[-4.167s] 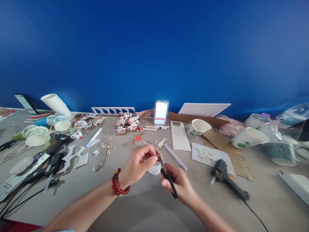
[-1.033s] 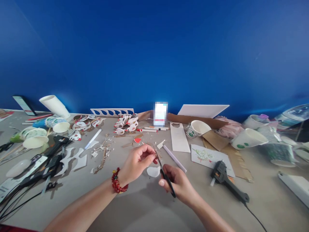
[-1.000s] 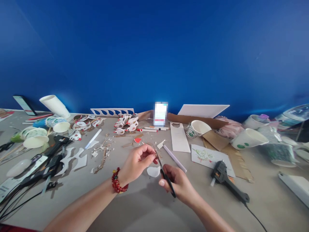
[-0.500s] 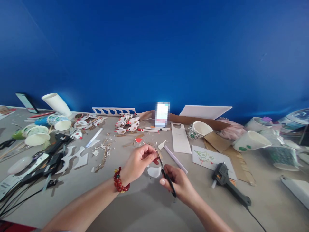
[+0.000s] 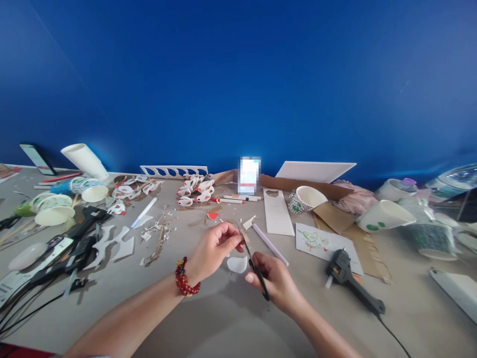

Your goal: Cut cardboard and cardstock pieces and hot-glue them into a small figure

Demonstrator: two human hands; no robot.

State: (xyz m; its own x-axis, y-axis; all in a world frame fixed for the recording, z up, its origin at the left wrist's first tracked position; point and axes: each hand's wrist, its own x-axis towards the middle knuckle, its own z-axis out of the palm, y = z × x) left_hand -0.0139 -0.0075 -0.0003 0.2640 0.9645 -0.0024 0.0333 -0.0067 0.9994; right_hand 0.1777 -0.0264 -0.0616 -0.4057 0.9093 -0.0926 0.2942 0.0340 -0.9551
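My right hand [image 5: 275, 279] is closed round a pair of scissors [image 5: 258, 273] with black handles, the blades pointing up and away. The blade tips reach the fingertips of my left hand [image 5: 218, 248], which wears a red bead bracelet on the wrist. Thumb and forefinger of that hand are pinched together on something small, mostly hidden; a bit of red shows by the blades. On the table just below the fingers lies a white rounded cut-out [image 5: 237, 264]. A pale lilac stick [image 5: 270, 244] rests beyond the scissors.
A black glue gun [image 5: 346, 276] lies at right beside a bird drawing [image 5: 312, 237]. Several white bird figures [image 5: 196, 189] stand behind, near a lit phone [image 5: 249, 175]. Foam offcuts [image 5: 108, 246], scraps [image 5: 160, 243] and a power strip [image 5: 35, 271] fill the left. Paper cups [image 5: 307, 199] stand around.
The camera view has shifted very slightly. Both hands stay in nearly the same place, and the scissors' handles look a little closer together.
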